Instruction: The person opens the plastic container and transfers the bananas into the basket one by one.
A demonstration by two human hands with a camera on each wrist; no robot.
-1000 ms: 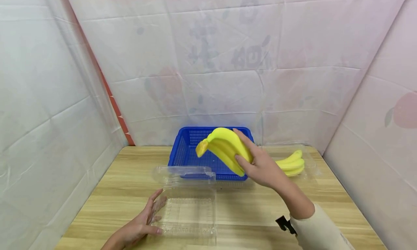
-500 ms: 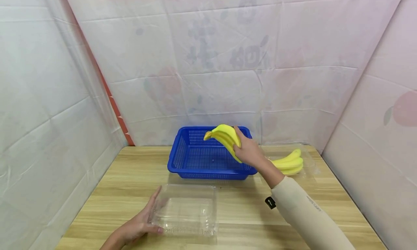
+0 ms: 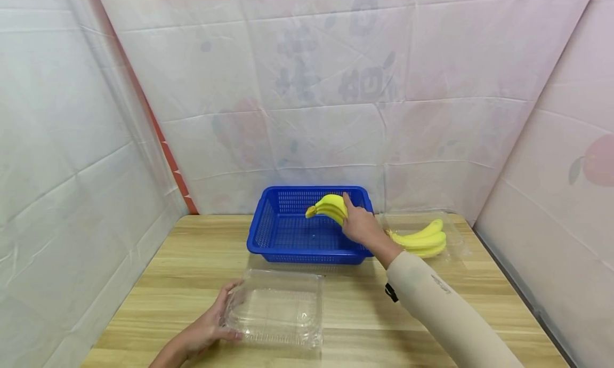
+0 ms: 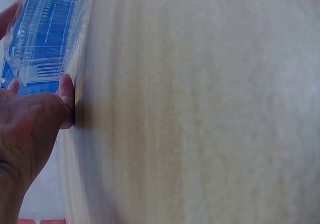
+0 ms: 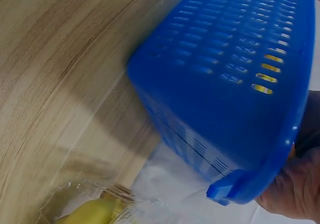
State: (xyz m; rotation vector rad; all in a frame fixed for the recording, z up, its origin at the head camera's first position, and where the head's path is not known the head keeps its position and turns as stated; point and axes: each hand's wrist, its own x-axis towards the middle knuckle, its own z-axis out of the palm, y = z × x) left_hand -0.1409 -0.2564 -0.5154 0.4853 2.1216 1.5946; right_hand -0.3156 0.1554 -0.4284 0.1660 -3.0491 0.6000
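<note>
My right hand grips a yellow banana bunch and holds it low inside the blue mesh basket at the back of the table, near its right wall. In the right wrist view the basket's outer wall fills the frame, with my hand at its rim. My left hand holds the left edge of a closed clear plastic box lying near the front edge. The left wrist view shows my thumb against that box.
A second banana bunch lies in a clear plastic box to the right of the basket; it also shows as the packed bananas. The wooden table is walled by white sheets on three sides.
My right hand has carried the banana bunch away from me and down into the basket. The clear box's lid, raised a second ago, now lies flat. My left hand stayed at the box.
</note>
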